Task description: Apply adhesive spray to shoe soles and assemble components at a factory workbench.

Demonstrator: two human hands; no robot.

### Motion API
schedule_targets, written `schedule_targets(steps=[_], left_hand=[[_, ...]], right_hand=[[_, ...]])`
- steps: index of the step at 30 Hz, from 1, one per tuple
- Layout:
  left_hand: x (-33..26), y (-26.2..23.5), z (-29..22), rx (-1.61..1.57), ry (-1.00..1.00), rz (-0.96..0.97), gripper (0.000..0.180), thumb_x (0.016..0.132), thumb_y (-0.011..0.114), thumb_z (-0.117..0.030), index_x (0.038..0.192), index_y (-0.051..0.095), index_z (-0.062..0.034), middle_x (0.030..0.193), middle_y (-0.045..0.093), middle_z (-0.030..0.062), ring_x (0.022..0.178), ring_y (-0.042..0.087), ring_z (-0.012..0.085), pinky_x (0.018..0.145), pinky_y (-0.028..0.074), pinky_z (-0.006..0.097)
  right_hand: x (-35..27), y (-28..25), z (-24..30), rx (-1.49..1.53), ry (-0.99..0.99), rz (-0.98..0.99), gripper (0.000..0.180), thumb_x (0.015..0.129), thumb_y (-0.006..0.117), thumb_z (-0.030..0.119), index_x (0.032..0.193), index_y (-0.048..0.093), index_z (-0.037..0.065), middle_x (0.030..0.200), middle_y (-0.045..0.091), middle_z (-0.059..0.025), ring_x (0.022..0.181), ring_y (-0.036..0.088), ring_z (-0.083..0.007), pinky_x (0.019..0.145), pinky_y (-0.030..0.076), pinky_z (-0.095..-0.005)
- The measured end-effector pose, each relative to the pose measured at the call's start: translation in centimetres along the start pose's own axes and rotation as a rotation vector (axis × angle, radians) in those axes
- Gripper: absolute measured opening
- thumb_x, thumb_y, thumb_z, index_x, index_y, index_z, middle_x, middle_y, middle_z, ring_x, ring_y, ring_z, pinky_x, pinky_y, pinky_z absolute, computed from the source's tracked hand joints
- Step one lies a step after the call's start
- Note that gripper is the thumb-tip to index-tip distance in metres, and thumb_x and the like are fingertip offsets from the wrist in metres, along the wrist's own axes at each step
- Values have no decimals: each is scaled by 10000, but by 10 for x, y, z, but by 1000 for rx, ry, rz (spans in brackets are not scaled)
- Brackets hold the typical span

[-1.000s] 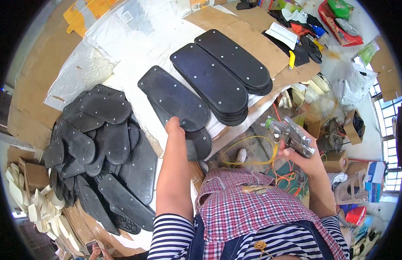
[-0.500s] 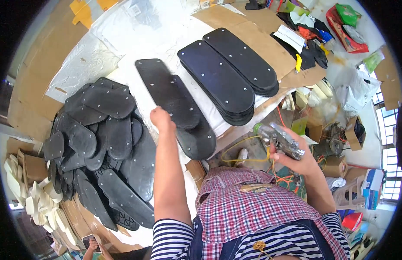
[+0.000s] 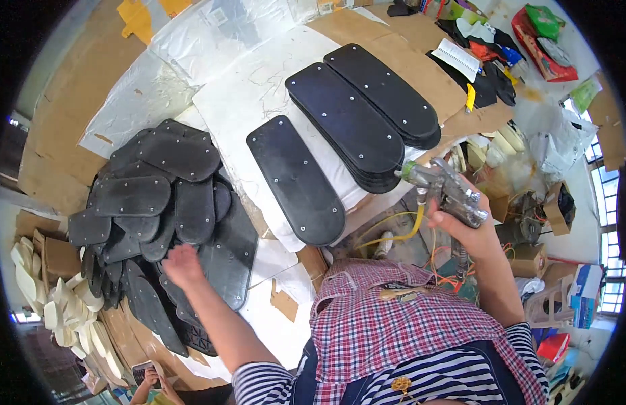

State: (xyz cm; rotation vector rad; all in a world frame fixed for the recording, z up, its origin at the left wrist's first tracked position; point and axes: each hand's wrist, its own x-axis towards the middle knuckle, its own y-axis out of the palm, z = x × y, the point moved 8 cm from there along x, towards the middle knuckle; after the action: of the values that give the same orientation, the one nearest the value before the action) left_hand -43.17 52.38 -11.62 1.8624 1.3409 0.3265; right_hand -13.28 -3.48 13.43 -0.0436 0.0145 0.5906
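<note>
Pickup step, I'd guess: my left hand (image 3: pixel 183 266) over black plate pile (image 3: pixel 132 196), frame left, blurred, can't tell fingers; right hand (image 3: pixel 471 226) wrapped round spray gun (image 3: pixel 442 183), right of centre; lone plate (image 3: pixel 298 182) mid-frame; next likely calls for pinching one loose edge

Clear lane over white sheet (image 3: pixel 237 111) — heaped panels (image 3: pixel 132 196) left, lone black panel (image 3: pixel 295 181) right

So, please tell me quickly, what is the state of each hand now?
Left hand: at the heap of black panels; blurred, so its grip cannot be told.
Right hand: closed around a silver spray gun.
</note>
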Motion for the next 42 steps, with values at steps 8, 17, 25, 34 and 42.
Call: schedule_targets(steps=[8,17,25,34,42], left_hand=[[-117,-44,183,266,-490,-532,145,817,489,-219,842,541,-86,902,581,80,798,538,296,733,461,399],[-96,-35,137,442,-344,-460,230,836,504,-263,983,497,-86,982,532,65,824,512,254,738,452,372],[-112,-33,153,598,-386,-457,354,832,516,-254,1121,501,-49,1128,538,82,926,517,256,833,420,394],[-148,-22,175,675,-427,-501,324,810,549,-244,1080,529,-66,1062,573,57,907,519,236,847,397,399],[-160,-1,227,614,-628,-367,285,822,522,-209,1062,519,-56,997,576,83,864,548,281,771,452,403]], right_hand=[[-22,19,8,-49,-24,75,610,732,704,123,1262,433,-13,797,588,-58,702,558,-101,623,454,-240],[-66,-30,6,-211,63,155,600,746,659,1,1298,424,0,845,605,-32,749,557,-92,675,463,-248],[-81,-28,-2,-330,196,490,550,738,659,17,1260,487,21,857,624,-46,749,590,-113,678,480,-259],[-77,-49,-11,-305,177,553,546,750,658,33,1268,485,27,890,623,-54,734,582,-114,676,479,-270],[-67,-75,-4,-150,201,484,555,748,671,27,1270,481,32,876,618,-45,746,573,-102,679,473,-251]])
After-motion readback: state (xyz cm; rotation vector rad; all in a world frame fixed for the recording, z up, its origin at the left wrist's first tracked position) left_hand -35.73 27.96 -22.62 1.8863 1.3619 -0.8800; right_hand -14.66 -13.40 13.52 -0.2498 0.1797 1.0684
